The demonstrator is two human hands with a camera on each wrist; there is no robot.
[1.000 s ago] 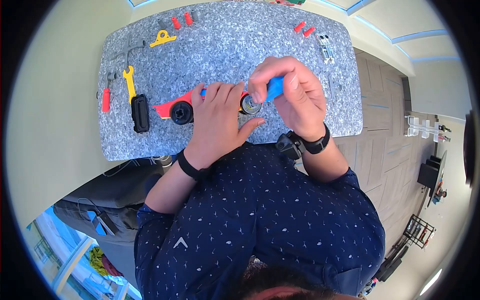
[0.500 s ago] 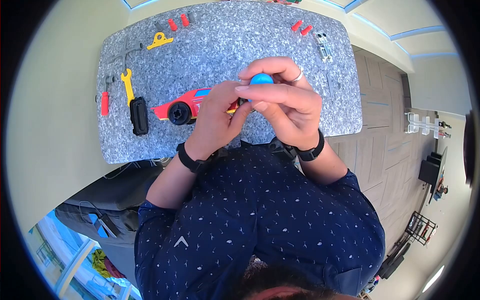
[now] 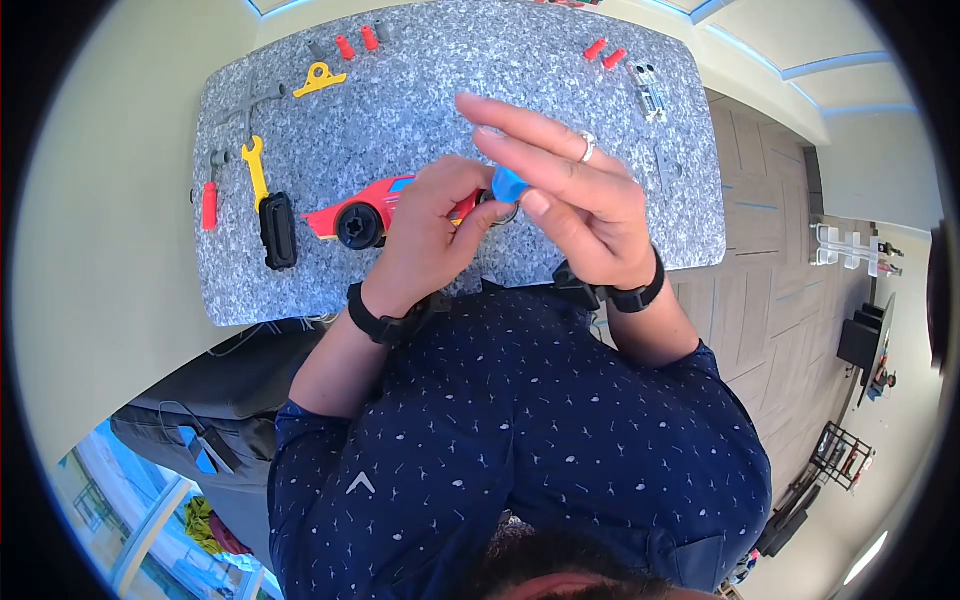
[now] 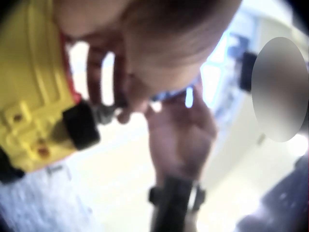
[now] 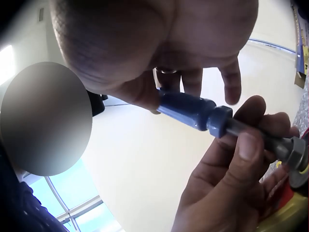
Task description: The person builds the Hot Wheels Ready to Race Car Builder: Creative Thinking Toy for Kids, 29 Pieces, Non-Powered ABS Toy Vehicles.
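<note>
A red toy car (image 3: 375, 198) with a black front wheel (image 3: 358, 227) lies on its side on the table, its yellow underside (image 4: 36, 87) facing the left wrist camera. My left hand (image 3: 430, 225) is over the car's rear part, its thumb and fingers pinching the grey shaft of a blue-handled screwdriver (image 5: 186, 108). A grey hex piece (image 5: 295, 151) sits at the shaft's far end, against the car. My right hand (image 3: 595, 205) pinches the handle's end between thumb and fingers, its other fingers stretched out straight. The rear wheel is mostly hidden behind my hands.
Left of the car lie a black oblong part (image 3: 278, 231), a yellow wrench (image 3: 256, 172), a red-handled tool (image 3: 209, 205) and a grey cross-shaped tool (image 3: 255, 100). A yellow bracket (image 3: 320, 82) and red pegs (image 3: 357, 43) lie farther back. More red pegs (image 3: 604, 54) and a small white figure (image 3: 648, 95) are back right.
My left hand has gone from resting on the car to pinching the screwdriver's shaft. The right hand has moved over the handle, curled round it, then straightened its fingers while the handle tilted.
</note>
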